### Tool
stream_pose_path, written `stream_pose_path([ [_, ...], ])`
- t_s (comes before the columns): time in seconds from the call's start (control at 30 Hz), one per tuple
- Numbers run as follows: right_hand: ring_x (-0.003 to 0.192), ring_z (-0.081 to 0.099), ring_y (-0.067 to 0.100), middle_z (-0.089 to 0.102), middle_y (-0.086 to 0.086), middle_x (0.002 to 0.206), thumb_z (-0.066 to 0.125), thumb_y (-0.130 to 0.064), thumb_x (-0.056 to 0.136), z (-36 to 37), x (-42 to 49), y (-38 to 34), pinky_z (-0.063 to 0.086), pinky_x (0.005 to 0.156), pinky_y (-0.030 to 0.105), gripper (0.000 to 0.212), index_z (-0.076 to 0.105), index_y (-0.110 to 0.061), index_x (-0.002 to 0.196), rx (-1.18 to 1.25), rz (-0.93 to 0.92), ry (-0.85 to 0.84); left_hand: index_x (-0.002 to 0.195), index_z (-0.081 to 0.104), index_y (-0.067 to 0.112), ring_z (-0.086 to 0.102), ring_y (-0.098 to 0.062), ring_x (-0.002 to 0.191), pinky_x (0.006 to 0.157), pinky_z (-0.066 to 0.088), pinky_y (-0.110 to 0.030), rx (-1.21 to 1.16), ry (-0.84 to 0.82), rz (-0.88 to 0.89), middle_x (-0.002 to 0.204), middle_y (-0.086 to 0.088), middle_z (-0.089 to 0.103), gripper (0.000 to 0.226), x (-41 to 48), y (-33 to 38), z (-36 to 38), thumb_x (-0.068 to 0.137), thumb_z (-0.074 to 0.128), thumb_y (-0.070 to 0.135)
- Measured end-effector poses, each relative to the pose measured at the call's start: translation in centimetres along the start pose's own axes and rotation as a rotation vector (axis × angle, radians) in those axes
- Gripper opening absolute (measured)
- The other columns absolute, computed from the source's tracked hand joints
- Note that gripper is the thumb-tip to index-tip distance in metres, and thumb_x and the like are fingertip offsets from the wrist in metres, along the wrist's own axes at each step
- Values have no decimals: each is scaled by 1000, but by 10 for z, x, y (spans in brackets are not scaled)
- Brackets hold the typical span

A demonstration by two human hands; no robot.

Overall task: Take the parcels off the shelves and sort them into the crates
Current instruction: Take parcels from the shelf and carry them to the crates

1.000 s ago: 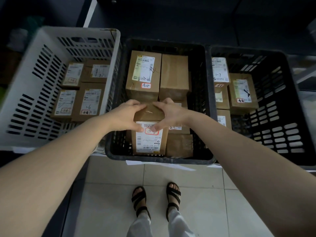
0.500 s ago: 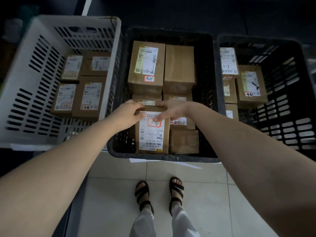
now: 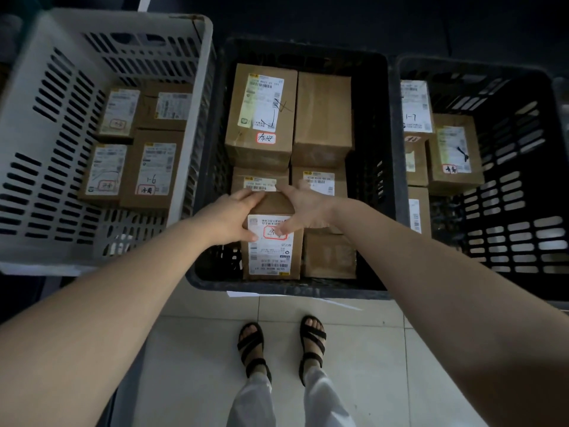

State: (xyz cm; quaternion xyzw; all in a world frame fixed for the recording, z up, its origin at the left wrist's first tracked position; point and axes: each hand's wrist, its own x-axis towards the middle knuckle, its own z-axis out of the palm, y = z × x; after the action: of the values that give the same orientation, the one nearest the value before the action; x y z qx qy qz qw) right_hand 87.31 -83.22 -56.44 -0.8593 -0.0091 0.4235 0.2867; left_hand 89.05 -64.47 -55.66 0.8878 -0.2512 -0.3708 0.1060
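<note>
tiled floor, three crates — one white, two black — left hand, right hand both clasping one parcel

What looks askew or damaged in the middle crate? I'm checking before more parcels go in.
Nothing stands out. In the middle crate both hands grip a parcel; the others look intact.

Both hands, left hand and right hand, grip a labelled parcel at the near edge of the middle black crate, between a white crate and another black crate.
</note>
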Motion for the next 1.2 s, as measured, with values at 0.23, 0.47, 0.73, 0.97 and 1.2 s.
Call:
stream_pose_path([
  [0.23,131,35,33,21,12,142,77,-41,76,7,-8,2,39,107,43,107,7,-23,154,-58,-10,68,150,-2,27,26,-27,140,106,38,-41,97,-20,20,159,-5,-4,107,4,13,5,76,75,26],
  [0.47,126,35,34,25,12,138,76,-43,76,25,-19,3,41,104,46,98,17,-21,151,-119,-69,193,148,-12,31,25,-30,139,103,40,-44,256,54,65,158,-7,-7,101,-14,19,14,84,66,31],
  [0.73,120,40,35,28,13,135,70,-43,81,45,-31,3,39,104,39,87,23,-14,149,-308,-163,353,149,-10,27,26,-30,139,105,37,-42,241,75,63,158,-7,-11,100,-19,19,22,85,66,31],
  [0.97,141,24,29,3,8,156,76,-42,78,9,-31,12,29,115,37,111,0,-19,155,8,-60,108,148,12,25,33,-29,133,107,30,-47,263,59,34,152,-5,14,100,-1,24,2,72,68,58],
  [1.2,144,20,32,10,14,160,66,-20,86,17,-36,55,29,113,34,98,-3,-10,154,-133,126,-4,148,3,40,20,-36,138,111,16,-46,242,-75,-39,157,-7,9,107,22,34,-4,67,68,66],
])
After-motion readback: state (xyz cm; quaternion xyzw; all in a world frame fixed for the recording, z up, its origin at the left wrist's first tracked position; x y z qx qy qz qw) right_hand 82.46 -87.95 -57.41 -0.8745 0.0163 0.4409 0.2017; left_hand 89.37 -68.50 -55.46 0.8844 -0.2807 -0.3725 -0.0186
